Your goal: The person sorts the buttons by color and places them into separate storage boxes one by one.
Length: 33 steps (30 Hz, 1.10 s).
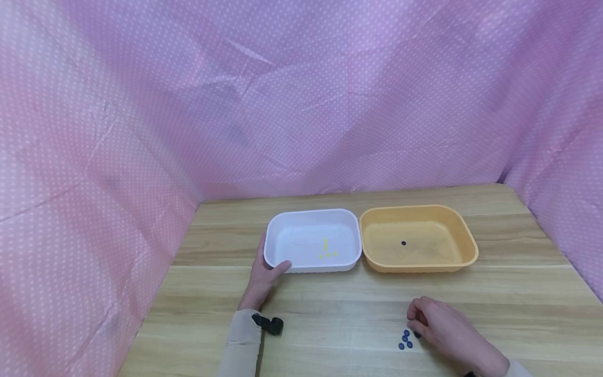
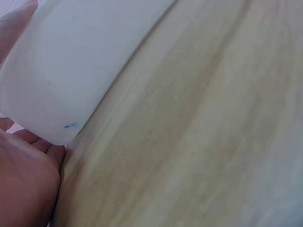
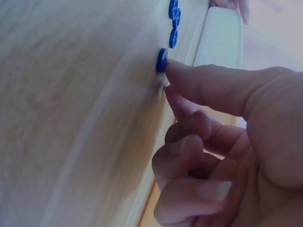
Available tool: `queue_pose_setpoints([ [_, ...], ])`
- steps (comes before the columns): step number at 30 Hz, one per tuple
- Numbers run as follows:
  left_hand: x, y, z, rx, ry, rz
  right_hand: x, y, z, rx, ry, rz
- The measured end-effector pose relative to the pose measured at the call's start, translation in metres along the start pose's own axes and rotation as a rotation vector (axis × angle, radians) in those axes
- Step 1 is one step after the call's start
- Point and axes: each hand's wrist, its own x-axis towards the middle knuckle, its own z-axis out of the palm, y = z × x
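Observation:
My left hand (image 1: 262,276) grips the near left corner of a white plastic tub (image 1: 282,268), its thumb on the near rim. Several tiny yellow pieces (image 1: 328,255) lie inside. In the left wrist view, fingers curl at the white tub wall (image 2: 80,61). My right hand (image 1: 447,327) is low over the table, fingers curled. Its thumb tip is right at a blue button (image 3: 162,60) in the right wrist view. A small blurred spot shows between thumb and index fingertips; I cannot tell whether they pinch something. Several blue buttons (image 1: 404,339) lie beside the hand.
An orange tub (image 1: 419,268) stands against the right side of the white one, with one dark button (image 1: 403,243) on its floor. Both tubs sit on a wooden table (image 1: 330,324). Pink dotted cloth (image 1: 301,104) hangs behind and along both sides.

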Motion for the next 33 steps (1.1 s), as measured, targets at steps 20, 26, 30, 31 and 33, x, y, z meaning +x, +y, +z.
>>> queue_pose_setpoints([
  [20, 0.0, 0.0001, -0.0006, -0.023, -0.011, 0.008, 0.001, 0.003, 0.004, 0.008, -0.005, -0.186],
  [26, 0.0006, 0.0001, -0.0014, -0.025, -0.023, 0.007, 0.0014, 0.0027, 0.0051, 0.029, -0.013, -0.216],
  [30, 0.0021, 0.0007, -0.0023, -0.028, -0.034, -0.011, 0.0022, 0.0021, 0.0057, 0.042, -0.03, -0.247],
  [31, 0.0022, 0.0017, -0.0025, -0.026, -0.037, -0.014, 0.0023, 0.002, 0.0058, 0.042, -0.032, -0.254],
  [33, 0.0012, 0.0054, -0.0025, -0.022, -0.044, -0.019, 0.0024, 0.0018, 0.0062, 0.038, -0.03, -0.26],
])
